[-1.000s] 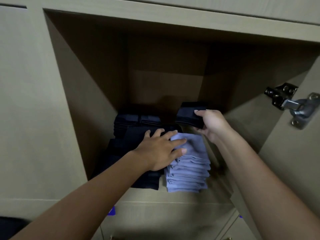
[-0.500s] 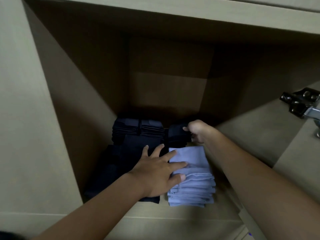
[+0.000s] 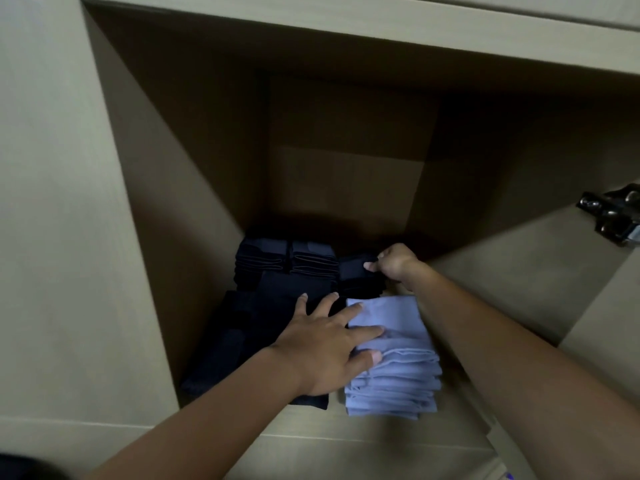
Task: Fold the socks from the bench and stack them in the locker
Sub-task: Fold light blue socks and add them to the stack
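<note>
Inside the locker (image 3: pixel 145 188) a stack of folded light blue socks (image 3: pixel 394 372) stands at the front right. Dark folded socks fill the left: a front stack (image 3: pixel 242 344) and a rear stack (image 3: pixel 287 261). My left hand (image 3: pixel 325 351) lies flat with fingers spread, pressing on the blue stack and the dark socks beside it. Behind the blue stack, my right hand (image 3: pixel 393 263) grips a folded black sock (image 3: pixel 356 271) and holds it low at the back of the locker.
The locker's back wall is dark and shadowed. A metal door hinge (image 3: pixel 613 216) sticks out at the right edge on the open door. The locker's front lip runs along the bottom below the stacks.
My right hand has carried the black sock down and back, from above the blue stack to the space behind it. My left hand has stayed pressed on the stacks.
</note>
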The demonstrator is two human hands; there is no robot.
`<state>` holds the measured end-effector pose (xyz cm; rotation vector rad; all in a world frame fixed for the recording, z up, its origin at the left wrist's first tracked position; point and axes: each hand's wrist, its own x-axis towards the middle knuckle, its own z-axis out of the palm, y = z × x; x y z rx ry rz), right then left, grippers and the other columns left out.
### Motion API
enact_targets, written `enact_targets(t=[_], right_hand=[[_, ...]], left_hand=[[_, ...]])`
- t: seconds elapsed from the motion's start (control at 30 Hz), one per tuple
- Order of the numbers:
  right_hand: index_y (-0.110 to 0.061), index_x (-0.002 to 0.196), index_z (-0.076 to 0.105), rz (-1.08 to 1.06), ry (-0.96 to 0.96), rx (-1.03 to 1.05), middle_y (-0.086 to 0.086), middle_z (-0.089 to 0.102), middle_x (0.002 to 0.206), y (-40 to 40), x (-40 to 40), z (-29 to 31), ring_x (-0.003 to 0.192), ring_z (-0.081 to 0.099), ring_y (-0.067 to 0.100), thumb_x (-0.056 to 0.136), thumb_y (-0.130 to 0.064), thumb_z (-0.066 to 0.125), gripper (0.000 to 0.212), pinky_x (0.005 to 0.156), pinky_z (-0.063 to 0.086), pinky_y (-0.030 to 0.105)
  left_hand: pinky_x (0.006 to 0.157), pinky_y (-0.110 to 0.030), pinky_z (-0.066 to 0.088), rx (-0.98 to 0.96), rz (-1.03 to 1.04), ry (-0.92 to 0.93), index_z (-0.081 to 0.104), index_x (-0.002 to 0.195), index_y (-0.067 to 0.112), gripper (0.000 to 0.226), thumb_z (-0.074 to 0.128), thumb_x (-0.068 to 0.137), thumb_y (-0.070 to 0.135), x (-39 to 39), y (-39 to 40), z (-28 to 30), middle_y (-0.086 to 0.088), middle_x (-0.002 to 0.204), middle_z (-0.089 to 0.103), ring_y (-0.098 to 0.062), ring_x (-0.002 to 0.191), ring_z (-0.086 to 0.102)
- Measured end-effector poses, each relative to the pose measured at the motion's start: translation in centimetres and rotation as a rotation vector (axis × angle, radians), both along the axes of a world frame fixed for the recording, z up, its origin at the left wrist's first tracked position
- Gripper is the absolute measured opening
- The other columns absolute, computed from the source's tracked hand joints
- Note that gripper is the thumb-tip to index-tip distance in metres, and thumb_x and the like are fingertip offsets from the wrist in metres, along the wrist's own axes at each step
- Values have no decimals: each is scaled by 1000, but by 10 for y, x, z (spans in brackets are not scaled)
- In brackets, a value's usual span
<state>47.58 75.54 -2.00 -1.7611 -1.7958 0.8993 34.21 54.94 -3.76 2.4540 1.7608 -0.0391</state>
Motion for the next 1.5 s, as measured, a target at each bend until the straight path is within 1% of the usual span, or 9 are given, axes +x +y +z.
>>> enact_targets(t=[0.1,0.33,0.43,0.77,1.0,1.17,1.27,1.37,1.5], right_hand=[[-15,72,54,33,-28,14,11,64,98,-6,6,4,107,64,31,89,-24,78,30,101,51,42],[-15,81,68,100,137,95,4,68,86,-36,14,24,94,66,27,91,-20,74,13,96,54,43],[-15,86,70,127,288,160,1,67,78,-63,11,36,78,63,18,93,-14,71,7,77,52,34],[-26,99,72,415,382,265,13,75,105,-205,-10,46,97,70,19,96,-16,67,11,88,53,30],[-23,105,74,607,203,306,-11,72,92,-270,-39,16,81,64,-3,94,-25,70,12,78,46,15],[-26,102,72,770,42,356,-14,71,92,-308,-71,-11,84,63,-10,93,-25,70,9,71,42,4],[-23,105,73,845,-42,364,-14,71,92,-323,-89,-30,82,61,-15,93,-27,70,13,70,39,-1],[-22,111,72,926,-146,348,-14,70,96,-334,-104,-46,89,61,-9,94,-34,68,21,72,39,4],[-26,113,70,990,-192,298,-21,65,96,-344,-119,-58,93,58,-9,95,-40,65,23,73,39,10]], left_hand=[[120,-65,-6,13,8,-26,16,156,51,57,21,102,66,-1,1,1,7,170,1,-24,156,-9],[123,-50,14,99,-7,-121,37,153,40,57,39,101,62,-6,-2,11,3,165,26,-20,151,18],[113,-45,32,153,-22,-136,46,148,33,53,47,101,56,-8,-13,22,3,154,43,-21,140,34],[97,-41,47,293,-17,-226,59,135,25,37,53,102,41,-51,-112,31,3,126,63,-15,122,49],[91,-39,52,254,157,-194,64,127,26,31,56,100,41,-118,-216,3,5,117,69,-17,111,60],[90,-32,49,170,309,-102,63,122,27,27,55,101,41,-166,-291,-12,10,111,67,-15,106,60],[87,-39,51,119,420,-76,65,113,26,24,56,98,42,-198,-333,-20,7,105,69,-17,102,62],[84,-41,52,81,562,-70,66,105,28,30,50,93,51,-231,-366,-27,9,102,70,-17,98,64],[91,-42,51,59,817,-125,67,106,22,18,66,94,36,-287,-394,-39,4,107,71,-22,101,64]])
